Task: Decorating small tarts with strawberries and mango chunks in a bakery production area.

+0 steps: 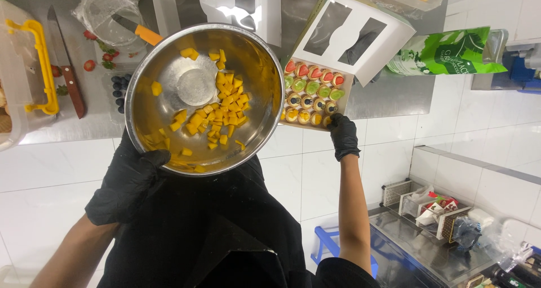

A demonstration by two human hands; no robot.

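Note:
My left hand (127, 181), in a black glove, grips the near rim of a large steel bowl (163, 85) that holds several yellow mango cubes (225, 105). The bowl is lifted and tilted toward me. My right hand (344, 134), also gloved in black, reaches to the near right corner of an open white box (346, 93) filled with rows of small fruit tartlets (313, 93), its fingertips on a tartlet at the box's edge. The box's windowed lid (352, 37) stands open behind it.
On the steel counter (394, 93) lie a brown-handled knife (67, 68), an orange-handled knife (138, 31) over a clear plastic tub, scattered berries (118, 88), a container with a yellow handle (42, 62) and a green bag (451, 54). White tiled floor and a low shelf (439, 231) lie below.

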